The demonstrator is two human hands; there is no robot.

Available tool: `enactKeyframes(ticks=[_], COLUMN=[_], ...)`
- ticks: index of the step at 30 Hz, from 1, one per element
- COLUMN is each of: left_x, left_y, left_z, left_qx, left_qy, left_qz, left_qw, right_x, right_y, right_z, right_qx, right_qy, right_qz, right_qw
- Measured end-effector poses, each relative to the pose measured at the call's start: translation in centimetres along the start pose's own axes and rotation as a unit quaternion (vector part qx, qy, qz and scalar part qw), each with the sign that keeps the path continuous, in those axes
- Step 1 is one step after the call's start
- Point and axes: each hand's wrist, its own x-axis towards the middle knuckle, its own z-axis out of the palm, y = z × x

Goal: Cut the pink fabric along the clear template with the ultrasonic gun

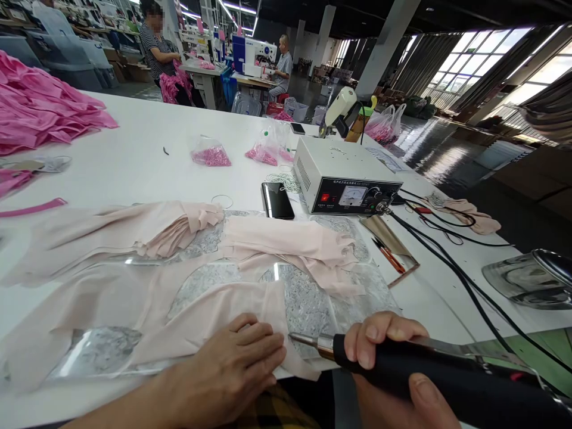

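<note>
My left hand (239, 363) lies flat on a pale pink piece of sheer fabric (218, 313), fingers extended, pressing it against a clear, glossy sheet (308, 304) with a grey speckled look. At the right, my right hand (388, 345) is wrapped round a thick black ultrasonic hand tool (429, 369). Its tapered metal tip points left and sits at the fabric's edge, close to my left fingertips; whether it touches cannot be made out. Behind are a fanned stack of pale pink pieces (170, 226) and a second pile (290, 241).
A control box (353, 193) with a dial stands behind, its black cables (451, 271) running along the right. Around are a phone (277, 201), a cardboard tray (404, 253) with pens, a clear jar (518, 280), bags of pink bits (211, 155) and pink fabric (44, 104). Two people sit beyond.
</note>
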Motion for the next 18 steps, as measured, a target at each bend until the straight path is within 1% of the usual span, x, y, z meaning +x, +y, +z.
enactKeyframes(ticks=[5, 8, 14, 16, 17, 18], left_x=[-0.1, -0.3, -0.5, -0.6, -0.8, -1.0], left_y=[0.0, -0.1, 0.0, 0.1, 0.1, -0.1], left_z=[0.0, 0.3, 0.4, 0.1, -0.2, -0.5], left_qx=[-0.003, -0.001, 0.003, 0.001, 0.004, 0.011], left_qy=[0.015, 0.012, 0.0, 0.006, 0.018, 0.037], left_qz=[0.003, 0.0, -0.007, -0.011, -0.021, -0.038], left_qw=[1.0, 1.0, 1.0, 1.0, 1.0, 0.999], right_x=[0.0, 0.0, 0.0, -0.2, -0.3, -0.4], right_y=[0.1, 0.2, -0.3, -0.2, 0.0, 0.5], right_z=[0.1, 0.1, 1.2, 0.8, 0.1, -1.0], right_qx=[0.005, 0.009, -0.017, -0.028, -0.039, -0.04], right_qy=[0.003, 0.0, -0.005, -0.003, -0.003, 0.004], right_qz=[0.002, 0.002, 0.0, -0.001, 0.012, -0.003], right_qw=[1.0, 1.0, 1.0, 1.0, 0.999, 0.999])
